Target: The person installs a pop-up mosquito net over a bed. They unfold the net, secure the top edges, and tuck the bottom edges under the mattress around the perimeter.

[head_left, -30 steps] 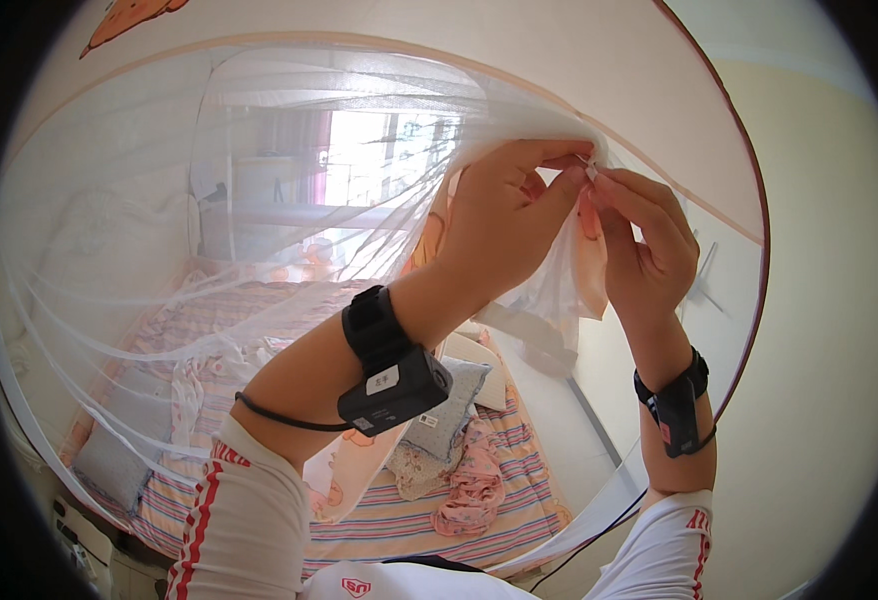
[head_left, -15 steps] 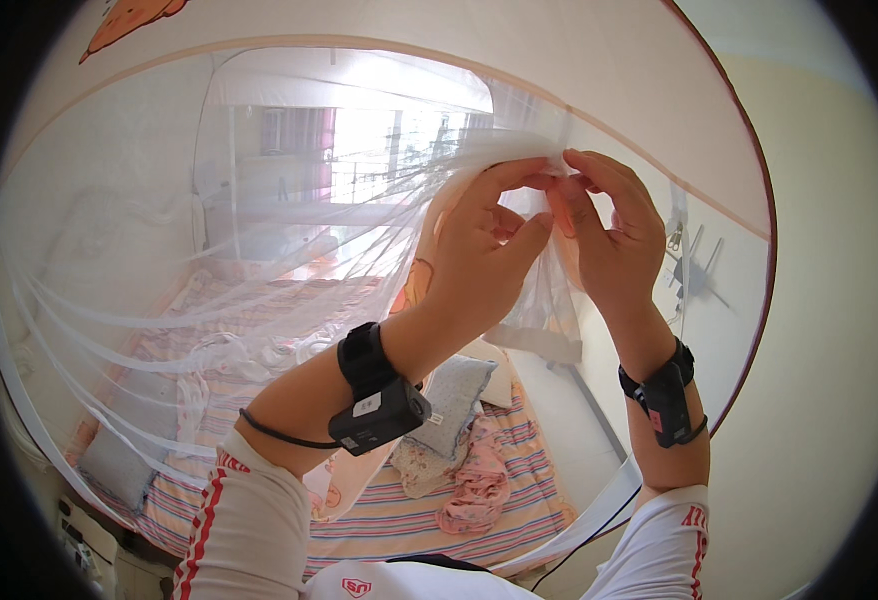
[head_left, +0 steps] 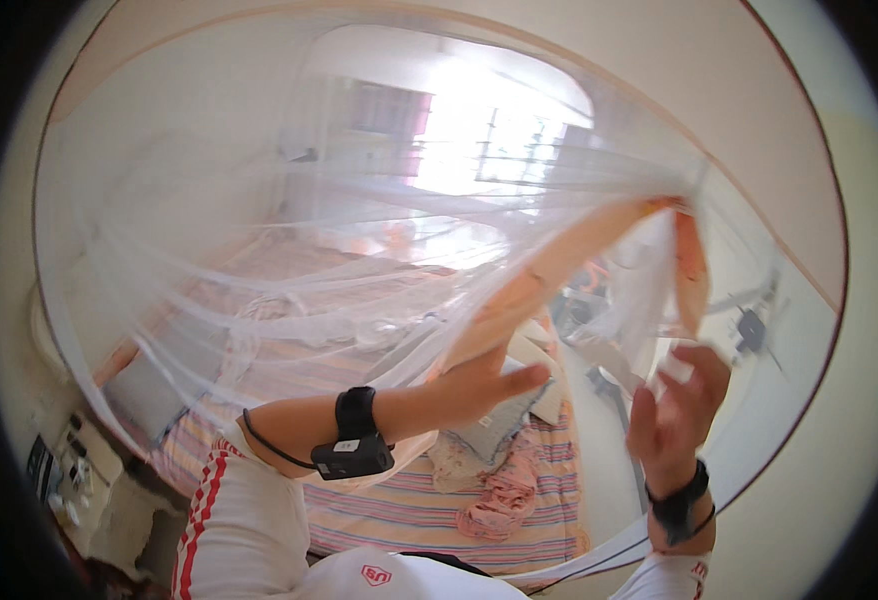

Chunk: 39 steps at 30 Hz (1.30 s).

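A sheer white mosquito net [head_left: 359,300] with a peach printed border [head_left: 549,275] is drawn to the right and gathered at a bunch [head_left: 681,203] on the side of its frame. One end of the border hangs down from that bunch. My left hand [head_left: 479,388] is in front of the net, below the border, thumb stretched out; its fingers are blurred against the border, and nothing shows in it. Lower right, my right hand [head_left: 679,405] is apart from the gathered net, empty, its loosely bent fingers smeared by motion but spread.
Behind the net lies a bed with a striped sheet [head_left: 409,530]. A blue-grey pillow [head_left: 499,425] and a pink crumpled cloth [head_left: 504,495] are on it. A dark device with thin arms [head_left: 751,328] hangs on the right wall. Small items crowd a stand [head_left: 74,480] at the left.
Both hands have come away from the gathered bunch and dropped lower, the right one farther to the right. The net stays bunched there. The view has shifted, so the scene sits farther right.
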Each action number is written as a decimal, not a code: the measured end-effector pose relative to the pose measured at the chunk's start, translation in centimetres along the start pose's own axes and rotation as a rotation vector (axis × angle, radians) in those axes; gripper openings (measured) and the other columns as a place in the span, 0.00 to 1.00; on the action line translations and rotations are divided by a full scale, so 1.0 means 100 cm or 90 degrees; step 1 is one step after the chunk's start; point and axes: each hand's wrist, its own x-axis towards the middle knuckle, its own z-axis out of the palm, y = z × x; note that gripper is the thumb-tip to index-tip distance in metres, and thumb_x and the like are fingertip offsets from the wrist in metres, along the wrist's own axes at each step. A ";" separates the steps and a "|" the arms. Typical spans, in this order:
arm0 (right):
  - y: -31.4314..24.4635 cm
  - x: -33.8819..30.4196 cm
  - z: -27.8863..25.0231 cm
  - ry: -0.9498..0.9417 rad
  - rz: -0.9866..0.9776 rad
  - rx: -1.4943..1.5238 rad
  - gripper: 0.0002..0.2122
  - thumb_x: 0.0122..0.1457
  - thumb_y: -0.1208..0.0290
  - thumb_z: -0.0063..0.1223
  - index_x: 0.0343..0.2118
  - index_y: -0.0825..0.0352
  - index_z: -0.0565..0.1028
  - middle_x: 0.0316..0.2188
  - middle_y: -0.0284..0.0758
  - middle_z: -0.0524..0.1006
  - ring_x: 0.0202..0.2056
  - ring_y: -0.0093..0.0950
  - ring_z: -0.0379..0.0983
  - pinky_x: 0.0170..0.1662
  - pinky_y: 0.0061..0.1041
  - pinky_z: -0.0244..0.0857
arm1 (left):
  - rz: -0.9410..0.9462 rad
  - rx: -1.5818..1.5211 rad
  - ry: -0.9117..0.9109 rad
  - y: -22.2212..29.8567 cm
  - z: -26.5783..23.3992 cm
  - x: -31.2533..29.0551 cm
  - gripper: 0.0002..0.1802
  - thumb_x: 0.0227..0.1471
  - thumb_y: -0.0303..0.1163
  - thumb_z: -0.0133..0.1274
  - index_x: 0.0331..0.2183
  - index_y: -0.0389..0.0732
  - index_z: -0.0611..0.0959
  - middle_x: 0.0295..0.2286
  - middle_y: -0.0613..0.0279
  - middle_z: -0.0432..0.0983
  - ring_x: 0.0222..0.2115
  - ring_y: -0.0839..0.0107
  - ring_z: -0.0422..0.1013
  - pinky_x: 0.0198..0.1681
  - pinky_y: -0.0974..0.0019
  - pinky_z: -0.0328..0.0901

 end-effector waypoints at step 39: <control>-0.469 0.232 0.544 0.193 0.682 1.304 0.21 0.56 0.67 0.59 0.52 0.63 0.68 0.50 0.30 0.70 0.54 0.25 0.62 0.62 0.33 0.50 | -0.274 -0.319 0.638 0.070 -0.561 -0.289 0.33 0.53 0.64 0.44 0.51 0.50 0.71 0.50 0.68 0.67 0.50 0.65 0.62 0.55 0.52 0.51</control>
